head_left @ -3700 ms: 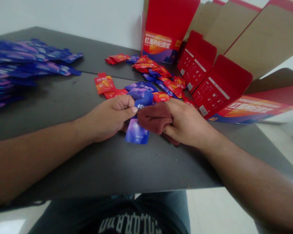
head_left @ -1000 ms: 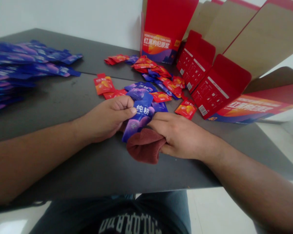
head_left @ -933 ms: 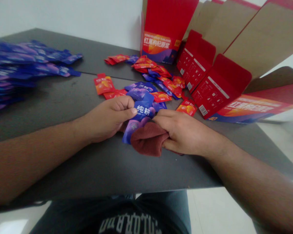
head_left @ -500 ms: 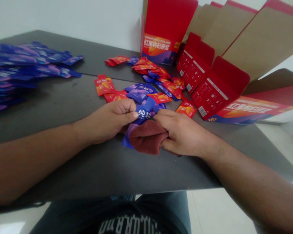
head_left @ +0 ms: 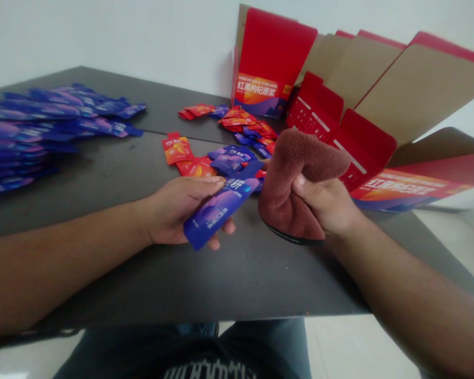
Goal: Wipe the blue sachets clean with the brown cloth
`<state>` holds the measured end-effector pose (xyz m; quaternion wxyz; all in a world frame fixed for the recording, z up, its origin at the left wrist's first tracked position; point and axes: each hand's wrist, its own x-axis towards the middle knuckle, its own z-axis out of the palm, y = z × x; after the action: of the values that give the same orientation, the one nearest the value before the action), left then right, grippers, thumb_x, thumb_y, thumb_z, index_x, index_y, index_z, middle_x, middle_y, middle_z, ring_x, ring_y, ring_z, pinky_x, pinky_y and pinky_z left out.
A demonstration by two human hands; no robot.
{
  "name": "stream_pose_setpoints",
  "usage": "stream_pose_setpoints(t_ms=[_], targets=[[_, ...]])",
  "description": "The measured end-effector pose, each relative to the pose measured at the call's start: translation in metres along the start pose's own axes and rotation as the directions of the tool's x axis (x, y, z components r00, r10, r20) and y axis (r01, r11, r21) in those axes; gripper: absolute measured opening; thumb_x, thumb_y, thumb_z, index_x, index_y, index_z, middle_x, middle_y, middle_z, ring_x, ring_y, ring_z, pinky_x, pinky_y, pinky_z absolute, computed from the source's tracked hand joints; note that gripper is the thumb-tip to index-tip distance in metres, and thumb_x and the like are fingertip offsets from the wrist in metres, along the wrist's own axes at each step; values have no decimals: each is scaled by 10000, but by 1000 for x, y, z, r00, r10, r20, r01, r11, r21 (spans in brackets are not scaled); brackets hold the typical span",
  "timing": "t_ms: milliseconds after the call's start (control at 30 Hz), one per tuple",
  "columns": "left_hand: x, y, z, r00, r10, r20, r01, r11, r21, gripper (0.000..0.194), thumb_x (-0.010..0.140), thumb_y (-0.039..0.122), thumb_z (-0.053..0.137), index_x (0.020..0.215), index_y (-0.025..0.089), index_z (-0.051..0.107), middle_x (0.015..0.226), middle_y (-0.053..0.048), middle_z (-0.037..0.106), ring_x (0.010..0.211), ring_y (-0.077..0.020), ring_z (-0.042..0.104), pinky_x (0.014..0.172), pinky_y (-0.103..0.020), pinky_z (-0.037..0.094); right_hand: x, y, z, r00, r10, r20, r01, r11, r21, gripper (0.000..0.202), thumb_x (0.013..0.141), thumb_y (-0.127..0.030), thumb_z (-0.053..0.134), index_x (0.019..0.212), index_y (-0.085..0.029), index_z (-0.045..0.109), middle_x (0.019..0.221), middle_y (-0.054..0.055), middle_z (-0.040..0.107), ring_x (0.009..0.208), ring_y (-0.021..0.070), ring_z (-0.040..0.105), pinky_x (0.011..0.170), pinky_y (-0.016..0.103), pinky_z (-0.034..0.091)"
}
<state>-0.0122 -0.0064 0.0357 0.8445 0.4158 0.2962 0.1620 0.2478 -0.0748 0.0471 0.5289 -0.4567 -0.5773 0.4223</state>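
Note:
Above the dark table, my left hand (head_left: pixel 185 208) grips a purple-blue sachet (head_left: pixel 221 205) with white lettering, its thumb on top and fingers underneath. The sachet slants, its upper end pointing to the far right. My right hand (head_left: pixel 327 202) is closed around a folded brown cloth (head_left: pixel 288 184), held up beside the sachet and apart from it. A dark edging runs along the cloth's lower side. Just beyond both hands lie loose orange-red sachets (head_left: pixel 177 150) and purple sachets (head_left: pixel 231 158), partly hidden by the left hand's sachet and the cloth.
A large stack of purple sachets (head_left: pixel 55 126) covers the table's left side. Red cartons with raised flaps stand at the back right, among them an upright carton (head_left: pixel 263 89) by the wall and a nearer carton (head_left: pixel 411 184). The grey table's front edge (head_left: pixel 181 321) is close to my lap.
The cloth has come away from the sachet, and my right hand has lifted it up and to the right. My left hand still holds the sachet, now showing more of its face.

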Motion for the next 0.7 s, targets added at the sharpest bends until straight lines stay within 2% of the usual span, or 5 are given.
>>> stream_pose_setpoints(t_ms=[67, 233, 400, 533, 700], targets=[[-1, -1, -1, 997, -67, 49, 68, 998, -8, 235, 1126, 402, 435, 1130, 191, 536, 716, -32, 668, 590, -229, 736, 452, -366, 655, -4, -1, 0, 998, -14, 58, 16, 999, -38, 417, 830, -654, 924, 1018, -303, 802, 1025, 5, 815, 995, 252, 768, 966, 450, 661], [1, -7, -3, 964, -97, 249, 123, 988, -91, 234, 1114, 381, 483, 1010, 190, 568, 728, -21, 663, 631, -231, 762, 480, -395, 691, -5, -2, 0, 973, -8, 231, 35, 993, -112, 449, 846, -711, 893, 946, -281, 805, 889, 2, 757, 873, 229, 731, 885, 424, 651], [2, -11, -5, 906, -116, 407, 188, 972, -140, 230, 1108, 361, 508, 973, 181, 556, 776, -27, 695, 673, -230, 790, 523, -407, 710, -4, 2, -2, 961, 46, 272, -45, 999, -11, 578, 780, -675, 962, 1208, -312, 829, 1230, 39, 811, 1166, 288, 756, 1122, 472, 594], [1, -15, -4, 880, -136, 455, 217, 968, -130, 226, 1117, 394, 478, 1045, 195, 557, 780, -17, 695, 662, -229, 783, 520, -411, 707, -5, 0, -6, 923, 93, 374, -100, 995, 1, 723, 766, -705, 952, 1328, -276, 800, 1299, 78, 804, 1207, 301, 754, 1139, 465, 584], [-3, -13, -2, 884, -171, 434, 218, 974, -61, 255, 1095, 437, 529, 1059, 185, 545, 753, -13, 673, 620, -211, 743, 508, -390, 695, -6, -9, -4, 896, 135, 422, -121, 991, -59, 681, 731, -699, 963, 1233, -264, 815, 1198, 74, 816, 1125, 304, 770, 1028, 460, 637]])
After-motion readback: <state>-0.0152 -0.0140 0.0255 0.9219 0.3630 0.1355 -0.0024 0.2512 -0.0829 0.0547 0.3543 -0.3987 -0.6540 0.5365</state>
